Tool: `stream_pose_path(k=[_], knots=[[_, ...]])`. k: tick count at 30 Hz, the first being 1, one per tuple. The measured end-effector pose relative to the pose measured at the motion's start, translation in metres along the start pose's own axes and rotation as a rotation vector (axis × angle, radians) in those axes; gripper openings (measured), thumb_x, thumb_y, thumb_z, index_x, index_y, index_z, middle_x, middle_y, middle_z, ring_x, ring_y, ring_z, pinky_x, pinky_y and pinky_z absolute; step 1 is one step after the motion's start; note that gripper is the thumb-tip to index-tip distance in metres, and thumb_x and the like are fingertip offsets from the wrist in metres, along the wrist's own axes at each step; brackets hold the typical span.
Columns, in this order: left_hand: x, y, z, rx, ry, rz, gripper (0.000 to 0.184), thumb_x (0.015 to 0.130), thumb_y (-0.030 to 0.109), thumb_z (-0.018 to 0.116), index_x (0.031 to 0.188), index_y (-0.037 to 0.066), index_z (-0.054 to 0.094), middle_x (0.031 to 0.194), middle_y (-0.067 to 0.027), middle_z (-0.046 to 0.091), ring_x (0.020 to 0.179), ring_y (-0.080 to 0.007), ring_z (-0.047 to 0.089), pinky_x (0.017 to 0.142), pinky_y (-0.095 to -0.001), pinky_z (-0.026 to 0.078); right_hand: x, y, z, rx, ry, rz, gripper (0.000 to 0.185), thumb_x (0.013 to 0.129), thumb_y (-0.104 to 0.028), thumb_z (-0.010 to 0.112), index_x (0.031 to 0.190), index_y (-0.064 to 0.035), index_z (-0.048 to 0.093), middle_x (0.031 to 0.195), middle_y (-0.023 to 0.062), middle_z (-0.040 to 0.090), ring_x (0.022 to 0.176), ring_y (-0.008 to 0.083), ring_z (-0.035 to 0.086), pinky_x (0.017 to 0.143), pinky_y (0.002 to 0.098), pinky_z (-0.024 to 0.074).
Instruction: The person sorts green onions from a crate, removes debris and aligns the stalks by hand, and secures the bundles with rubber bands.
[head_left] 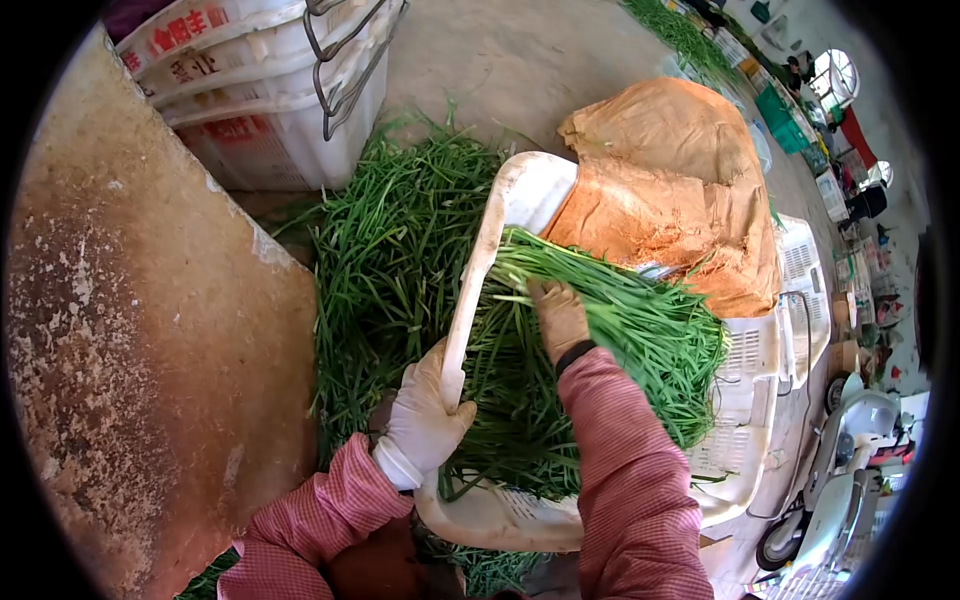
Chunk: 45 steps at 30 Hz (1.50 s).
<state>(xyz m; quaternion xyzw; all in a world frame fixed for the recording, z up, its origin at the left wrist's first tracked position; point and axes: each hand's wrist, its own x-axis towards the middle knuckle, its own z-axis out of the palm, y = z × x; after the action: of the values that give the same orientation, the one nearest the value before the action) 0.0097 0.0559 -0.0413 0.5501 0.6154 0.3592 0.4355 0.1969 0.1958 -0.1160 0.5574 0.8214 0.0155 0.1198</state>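
My left hand [424, 412], in a white glove, is closed round the near left rim of a white plastic crate [478, 285]. Long green leaves, like garlic chives [640, 350], fill much of this crate. Inside it, my right hand [560, 318], in a tan glove, is closed on a bunch of the leaves near their pale ends. Some of its fingers are hidden among the leaves. An orange-brown stained cloth or sack [680, 180] drapes over the crate's far end.
A heap of loose leaves [400, 240] lies on the floor left of the crate. Stacked white crates [270, 130] with wire handles stand at upper left, beside a worn slab [150, 350]. At right are another crate [805, 270] and a parked scooter [830, 500].
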Motion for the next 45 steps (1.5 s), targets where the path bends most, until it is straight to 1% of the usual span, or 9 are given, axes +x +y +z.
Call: stream_pose_path(k=[6, 8, 12, 17, 26, 28, 32, 38, 45], knots=[[0.000, 0.005, -0.002, -0.016, 0.021, -0.023, 0.066, 0.061, -0.001, 0.062, 0.121, 0.002, 0.034, 0.106, -0.0136, 0.046, 0.099, -0.0258, 0.046, 0.088, -0.0332, 0.035, 0.047, 0.001, -0.002, 0.023, 0.227, -0.177, 0.063, 0.069, -0.023, 0.065, 0.121, -0.0061, 0.034, 0.131, 0.0145, 0.029, 0.123, 0.0272, 0.028, 0.099, 0.0384, 0.0270], [0.000, 0.004, -0.002, -0.003, 0.005, -0.019, 0.066, 0.061, 0.000, 0.062, 0.121, 0.002, 0.034, 0.106, -0.0139, 0.046, 0.099, -0.0265, 0.046, 0.088, -0.0336, 0.035, 0.063, -0.003, -0.001, 0.105, -0.071, -0.042, 0.080, 0.061, -0.027, 0.073, 0.123, -0.0043, 0.028, 0.138, 0.0132, 0.015, 0.128, 0.0278, 0.017, 0.103, 0.0382, 0.0194], [0.000, 0.006, -0.003, 0.011, -0.004, -0.015, 0.065, 0.061, 0.000, 0.062, 0.120, 0.002, 0.035, 0.108, -0.0139, 0.046, 0.099, -0.0273, 0.044, 0.089, -0.0341, 0.034, 0.085, 0.003, 0.025, 0.612, -0.094, 0.033, 0.086, 0.057, -0.010, 0.076, 0.126, -0.0060, 0.024, 0.128, 0.0162, 0.031, 0.118, 0.0280, 0.034, 0.097, 0.0337, 0.0339], [0.001, 0.004, -0.004, -0.046, -0.034, -0.017, 0.063, 0.061, -0.002, 0.061, 0.118, 0.004, 0.036, 0.107, -0.0133, 0.043, 0.099, -0.0252, 0.043, 0.089, -0.0331, 0.033, 0.066, 0.000, 0.008, 0.472, 0.121, -0.076, 0.089, 0.056, -0.005, 0.075, 0.126, -0.0076, 0.021, 0.112, 0.0203, 0.045, 0.103, 0.0333, 0.046, 0.087, 0.0346, 0.0404], [0.001, -0.004, -0.002, -0.081, -0.046, 0.009, 0.071, 0.062, 0.003, 0.063, 0.125, 0.002, 0.030, 0.107, -0.0156, 0.045, 0.097, -0.0300, 0.041, 0.087, -0.0369, 0.035, 0.059, -0.002, 0.001, 0.375, 0.161, 0.033, 0.094, 0.056, -0.025, 0.077, 0.128, -0.0070, 0.019, 0.127, 0.0105, 0.034, 0.121, 0.0253, 0.031, 0.103, 0.0366, 0.0217], [0.001, -0.006, 0.000, -0.106, -0.047, 0.005, 0.070, 0.062, 0.003, 0.063, 0.125, 0.002, 0.030, 0.107, -0.0156, 0.045, 0.097, -0.0298, 0.041, 0.088, -0.0369, 0.035, 0.073, -0.011, -0.009, 0.227, -0.106, 0.023, 0.102, 0.056, -0.024, 0.078, 0.132, -0.0055, 0.012, 0.130, 0.0128, 0.032, 0.124, 0.0259, 0.026, 0.102, 0.0339, 0.0225], [0.000, -0.010, 0.001, -0.140, -0.033, 0.024, 0.070, 0.062, 0.003, 0.063, 0.124, 0.001, 0.030, 0.109, -0.0158, 0.045, 0.097, -0.0299, 0.041, 0.088, -0.0369, 0.035, 0.102, -0.017, -0.026, 0.040, -0.517, 0.170, 0.090, 0.055, -0.037, 0.076, 0.125, -0.0025, 0.032, 0.121, 0.0111, 0.042, 0.117, 0.0261, 0.036, 0.094, 0.0363, 0.0328], [0.001, -0.009, 0.000, -0.113, -0.045, 0.019, 0.070, 0.061, 0.003, 0.063, 0.123, 0.001, 0.031, 0.109, -0.0155, 0.046, 0.099, -0.0307, 0.042, 0.089, -0.0370, 0.034, 0.075, 0.004, -0.008, -0.027, -0.118, -0.028, 0.071, 0.059, -0.031, 0.074, 0.120, -0.0109, 0.044, 0.117, 0.0083, 0.047, 0.106, 0.0267, 0.046, 0.090, 0.0359, 0.0371], [0.001, -0.011, 0.002, -0.176, -0.035, 0.005, 0.066, 0.060, 0.001, 0.062, 0.120, 0.003, 0.035, 0.106, -0.0152, 0.047, 0.095, -0.0292, 0.045, 0.087, -0.0340, 0.036, 0.031, 0.055, -0.045, 0.746, 0.073, 0.102, 0.042, 0.065, -0.009, 0.066, 0.105, -0.0062, 0.052, 0.091, 0.0043, 0.060, 0.080, 0.0166, 0.058, 0.073, 0.0262, 0.0477]])
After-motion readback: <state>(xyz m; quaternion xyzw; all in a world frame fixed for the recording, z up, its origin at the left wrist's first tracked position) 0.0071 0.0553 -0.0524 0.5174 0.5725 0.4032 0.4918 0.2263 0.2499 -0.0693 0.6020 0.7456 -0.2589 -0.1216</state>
